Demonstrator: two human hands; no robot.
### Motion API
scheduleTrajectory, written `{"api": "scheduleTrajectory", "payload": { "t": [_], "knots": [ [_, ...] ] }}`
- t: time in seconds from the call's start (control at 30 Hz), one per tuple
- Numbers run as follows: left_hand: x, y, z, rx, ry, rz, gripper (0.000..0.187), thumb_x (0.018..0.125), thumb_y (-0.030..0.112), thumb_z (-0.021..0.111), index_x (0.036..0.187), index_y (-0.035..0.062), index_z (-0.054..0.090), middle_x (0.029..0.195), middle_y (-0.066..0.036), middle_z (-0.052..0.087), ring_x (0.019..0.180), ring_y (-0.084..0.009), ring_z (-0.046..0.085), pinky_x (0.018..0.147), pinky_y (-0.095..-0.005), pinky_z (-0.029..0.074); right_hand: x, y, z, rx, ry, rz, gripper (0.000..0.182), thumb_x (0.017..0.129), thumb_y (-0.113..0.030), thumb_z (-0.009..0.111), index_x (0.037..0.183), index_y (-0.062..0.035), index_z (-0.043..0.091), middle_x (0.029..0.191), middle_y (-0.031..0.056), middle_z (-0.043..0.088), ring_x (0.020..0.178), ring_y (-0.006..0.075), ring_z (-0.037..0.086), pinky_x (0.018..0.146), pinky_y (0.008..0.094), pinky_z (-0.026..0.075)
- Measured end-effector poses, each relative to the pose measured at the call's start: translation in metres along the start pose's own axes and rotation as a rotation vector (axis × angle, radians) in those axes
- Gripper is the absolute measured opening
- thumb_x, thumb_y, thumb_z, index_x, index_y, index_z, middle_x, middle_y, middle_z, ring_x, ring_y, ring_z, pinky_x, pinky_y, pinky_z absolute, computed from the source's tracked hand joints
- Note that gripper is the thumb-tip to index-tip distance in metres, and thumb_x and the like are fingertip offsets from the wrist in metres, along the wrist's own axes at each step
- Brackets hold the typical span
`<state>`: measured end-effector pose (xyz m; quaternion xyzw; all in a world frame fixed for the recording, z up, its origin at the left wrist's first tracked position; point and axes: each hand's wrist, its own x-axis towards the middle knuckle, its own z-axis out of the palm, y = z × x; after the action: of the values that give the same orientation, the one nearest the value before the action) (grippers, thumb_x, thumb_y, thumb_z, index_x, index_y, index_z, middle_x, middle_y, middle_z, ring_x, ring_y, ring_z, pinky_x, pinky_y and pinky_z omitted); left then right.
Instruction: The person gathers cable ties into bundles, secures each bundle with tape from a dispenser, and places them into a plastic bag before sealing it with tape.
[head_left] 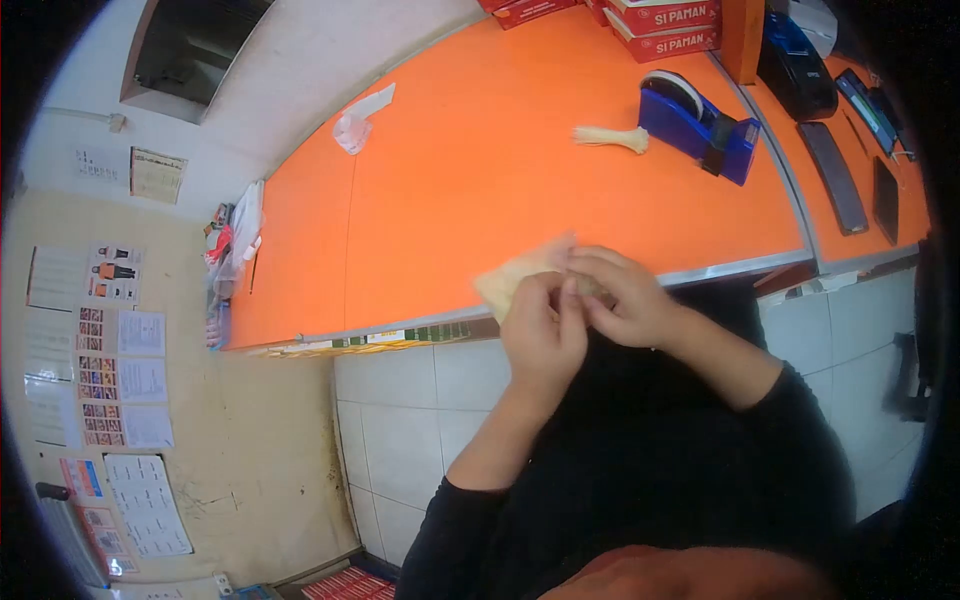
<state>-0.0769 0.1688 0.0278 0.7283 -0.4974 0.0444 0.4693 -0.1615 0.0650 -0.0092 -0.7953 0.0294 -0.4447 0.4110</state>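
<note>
A small clear plastic bag with pale yellow contents point(508, 282) is held at the front edge of the orange table. The fingers of my left hand point(545, 330) are closed in a pinch at its gathered end. Close against them, my right hand point(625, 300) also has its fingers closed around the twisted part of the bag. The fingers hide most of that gathered end, and the bag's far side is slightly blurred. Beyond my hands lies a bundle of thin pale strips point(612, 138), next to a blue tape dispenser point(698, 128).
The orange table point(450, 180) has a metal-trimmed front edge. Red boxes point(665, 30) are stacked at the back. A crumpled clear plastic piece point(355, 125) lies at left. Phones point(833, 178) and a black device point(797, 65) sit on the right section. Papers point(143, 400) hang on the wall.
</note>
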Motion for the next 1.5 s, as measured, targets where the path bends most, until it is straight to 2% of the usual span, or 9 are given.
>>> {"api": "scheduleTrajectory", "payload": {
  "t": [0.13, 0.27, 0.4, 0.57, 0.77, 1.03, 1.27, 1.33, 1.5],
  "knots": [
    [-0.003, -0.006, 0.002, 0.022, 0.009, 0.103, 0.01, 0.084, 0.009, 0.058, 0.081, -0.0007, 0.055, 0.068, -0.01, 0.056, 0.057, -0.0142, 0.053, 0.052, -0.026, 0.042, -0.019, 0.006, 0.003, 0.506, 0.125, 0.457, 0.019, 0.071, -0.004, 0.064, 0.089, 0.0008, 0.056, 0.106, 0.0162, 0.056, 0.091, 0.0296, 0.059, 0.077, 0.035, 0.048],
    [-0.007, 0.004, 0.014, -0.025, -0.117, 0.3, 0.01, 0.084, 0.008, 0.058, 0.081, -0.0004, 0.054, 0.068, -0.011, 0.056, 0.056, -0.0158, 0.053, 0.053, -0.0274, 0.043, -0.005, 0.007, -0.011, -0.174, 0.0, 0.142, 0.015, 0.07, -0.008, 0.066, 0.081, -0.002, 0.058, 0.101, 0.0141, 0.055, 0.09, 0.0292, 0.056, 0.077, 0.0379, 0.045],
    [0.02, -0.016, -0.017, -0.068, 0.035, -0.091, 0.011, 0.087, 0.009, 0.055, 0.078, 0.0043, 0.051, 0.067, -0.001, 0.051, 0.059, -0.0093, 0.048, 0.054, -0.0236, 0.041, 0.033, 0.032, -0.033, -0.204, -0.024, -0.002, 0.013, 0.069, -0.008, 0.065, 0.079, -0.0035, 0.058, 0.092, 0.0111, 0.055, 0.088, 0.0282, 0.053, 0.073, 0.0358, 0.044],
    [0.066, -0.019, -0.077, -0.366, 0.027, -0.215, 0.01, 0.087, 0.01, 0.056, 0.082, 0.0047, 0.05, 0.071, 0.001, 0.05, 0.062, -0.0053, 0.046, 0.055, -0.0195, 0.039, 0.076, 0.115, -0.061, -0.679, 0.129, 0.119, 0.02, 0.074, -0.007, 0.057, 0.093, -0.0036, 0.056, 0.093, 0.0146, 0.056, 0.094, 0.0308, 0.055, 0.08, 0.0401, 0.044],
    [0.084, -0.013, -0.063, -0.056, -0.101, -0.185, 0.015, 0.085, 0.012, 0.06, 0.079, -0.0008, 0.053, 0.07, -0.005, 0.058, 0.067, -0.011, 0.056, 0.062, -0.0253, 0.045, 0.073, 0.118, -0.053, -0.919, -0.329, 0.412, 0.026, 0.078, -0.005, 0.052, 0.103, -0.0028, 0.051, 0.095, 0.0184, 0.058, 0.088, 0.0338, 0.058, 0.076, 0.0434, 0.047],
    [0.084, -0.022, -0.033, 0.005, -0.167, -0.249, 0.013, 0.084, 0.012, 0.06, 0.082, 0.0005, 0.056, 0.07, -0.005, 0.058, 0.065, -0.0117, 0.055, 0.059, -0.0245, 0.043, 0.025, 0.024, -0.083, 0.749, -0.346, 0.809, 0.024, 0.082, -0.02, 0.062, 0.098, -0.0055, 0.051, 0.073, 0.0023, 0.058, 0.05, 0.0035, 0.05, 0.042, 0.0155, 0.036],
    [0.028, 0.014, 0.021, 0.363, -0.24, 0.213, 0.005, 0.079, 0.008, 0.058, 0.081, 0.0036, 0.057, 0.072, -0.014, 0.059, 0.065, -0.0301, 0.058, 0.056, -0.0351, 0.045, -0.012, 0.026, -0.009, 0.821, 0.082, 0.903, 0.011, 0.082, -0.012, 0.061, 0.087, -0.0041, 0.054, 0.073, 0.0038, 0.058, 0.057, 0.0086, 0.055, 0.049, 0.0202, 0.044],
    [0.024, 0.018, 0.026, 0.37, -0.25, 0.221, 0.006, 0.078, 0.009, 0.059, 0.081, 0.0035, 0.057, 0.072, -0.014, 0.059, 0.066, -0.0302, 0.058, 0.056, -0.0356, 0.046, -0.013, 0.021, 0.001, 0.229, 0.254, 0.364, 0.011, 0.081, -0.009, 0.061, 0.086, -0.0022, 0.053, 0.075, 0.0055, 0.058, 0.071, 0.0143, 0.059, 0.064, 0.0264, 0.049],
    [0.015, 0.02, 0.029, 0.356, -0.258, 0.234, 0.008, 0.077, 0.009, 0.06, 0.082, 0.0032, 0.058, 0.07, -0.013, 0.058, 0.063, -0.0277, 0.058, 0.055, -0.0346, 0.046, -0.029, 0.024, -0.001, 0.419, 0.211, 0.583, 0.016, 0.08, -0.006, 0.06, 0.093, -0.0001, 0.054, 0.091, 0.0094, 0.06, 0.085, 0.0174, 0.059, 0.079, 0.0282, 0.046]
  ]
}}
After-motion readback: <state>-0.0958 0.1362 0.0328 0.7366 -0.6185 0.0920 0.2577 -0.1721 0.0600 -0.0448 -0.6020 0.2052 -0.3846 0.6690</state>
